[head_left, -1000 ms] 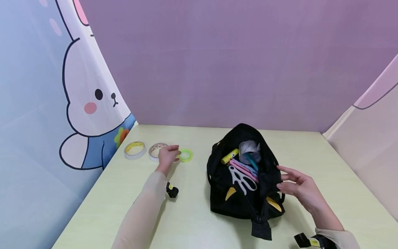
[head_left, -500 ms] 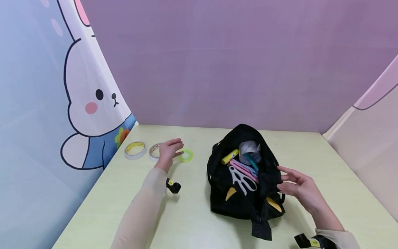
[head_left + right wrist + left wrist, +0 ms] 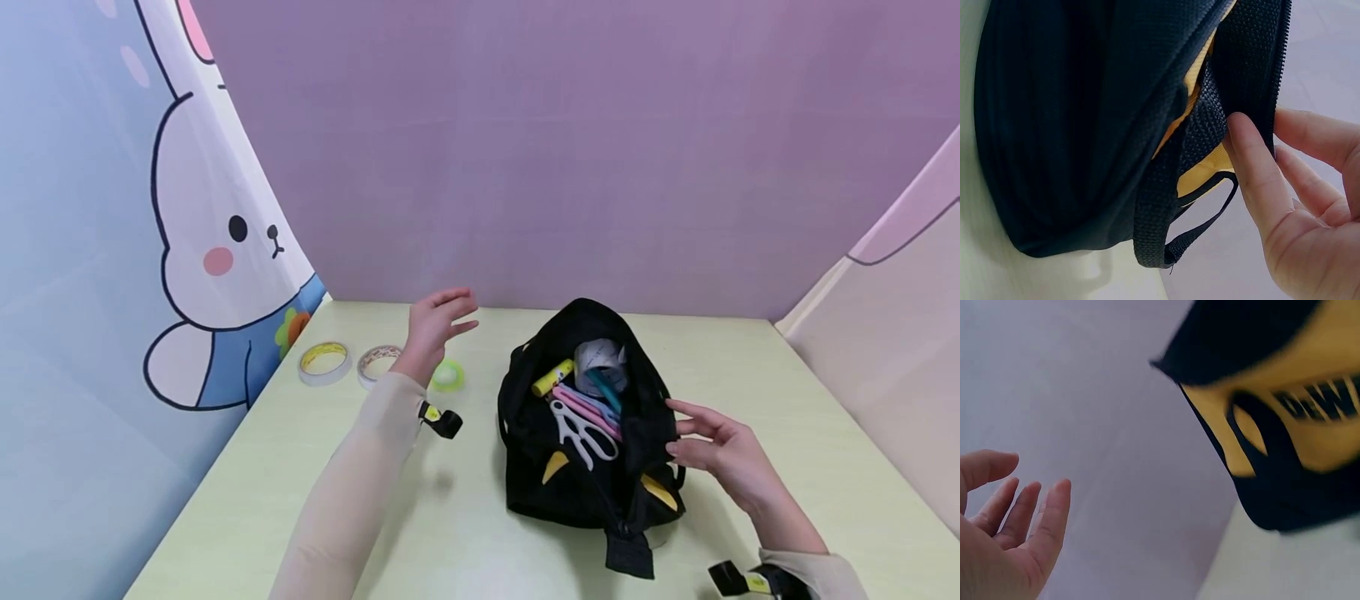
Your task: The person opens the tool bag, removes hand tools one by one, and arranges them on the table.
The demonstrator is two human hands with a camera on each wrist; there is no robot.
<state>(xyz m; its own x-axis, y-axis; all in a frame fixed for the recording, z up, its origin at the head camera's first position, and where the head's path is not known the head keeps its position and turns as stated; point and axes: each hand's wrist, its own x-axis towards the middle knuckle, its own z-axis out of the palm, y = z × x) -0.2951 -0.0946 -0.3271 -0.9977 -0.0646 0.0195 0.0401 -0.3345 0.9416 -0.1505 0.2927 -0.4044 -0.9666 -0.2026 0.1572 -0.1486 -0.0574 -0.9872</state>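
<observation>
1. Right hand (image 3: 731, 458): thumb and fingers pinch edge of bag (image 3: 540, 500).
2. Bag sits open on worktop (image 3: 480, 550), scissors (image 3: 576, 429) inside.
3. Left hand (image 3: 431, 329): raised near green tape (image 3: 460, 381), fingers loosely apart, nothing held.
4. Best: light outward pull on edge, mouth wide, left fingers clear of scissors.

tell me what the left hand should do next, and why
Probably move the left hand over to the open bag and pinch the grey-looking roll: that hand holds nothing, the right hand pinches the bag's edge, and the roll shows in the opening.
</observation>
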